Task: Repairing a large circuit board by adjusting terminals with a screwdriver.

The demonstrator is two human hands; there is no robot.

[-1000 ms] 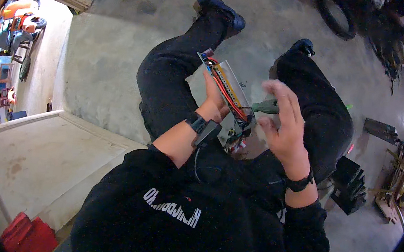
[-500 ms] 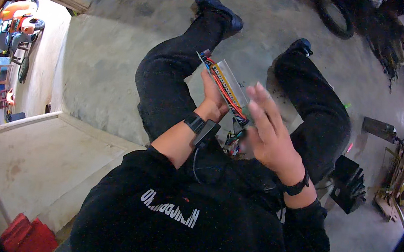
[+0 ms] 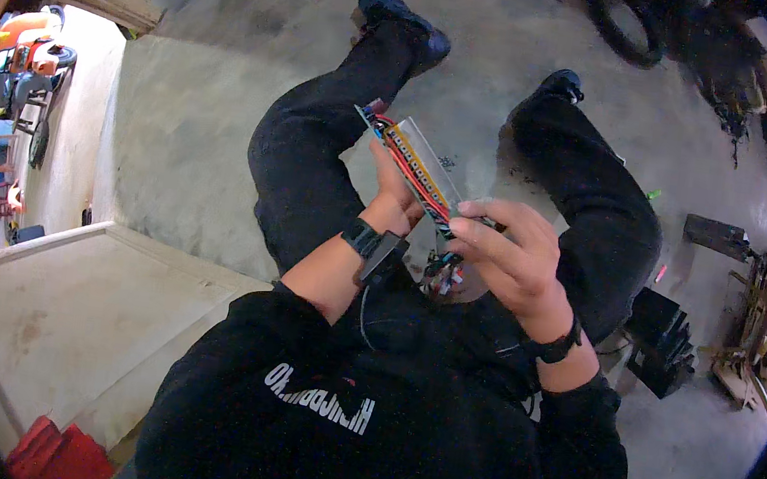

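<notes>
Circuit assembly [image 3: 417, 172], long and narrow, with red and black wires, a yellow strip and a pale flat plate, between both hands

Held slantwise in the left hand [image 3: 394, 189], palm against its underside, fingers partly hidden behind. At the end farthest from that palm, the right hand [image 3: 521, 258], fingers bent and drawn close together, fingertips [image 3: 468, 209] right at the corner; cannot tell whether pinching the edge or some small thing there. Just below that end, between the hands, a tangled cluster of dark leads with red and white bits [image 3: 441, 274]. Behind the left hand, a black wrist strap [image 3: 360, 235] and a black box-shaped device [image 3: 383, 260] with a thin cable. Behind the right hand, a black wristband [image 3: 561, 346]. Ahead of both hands, black trousers [image 3: 313, 127] on bent legs, over grey concrete floor [image 3: 195, 105]. Well right of the right hand, a black angular stack [image 3: 659, 335]; far ahead of it, a black rubber tyre [image 3: 633, 56]. Well left of the left hand, an off-white framed panel [image 3: 101, 311].
</notes>
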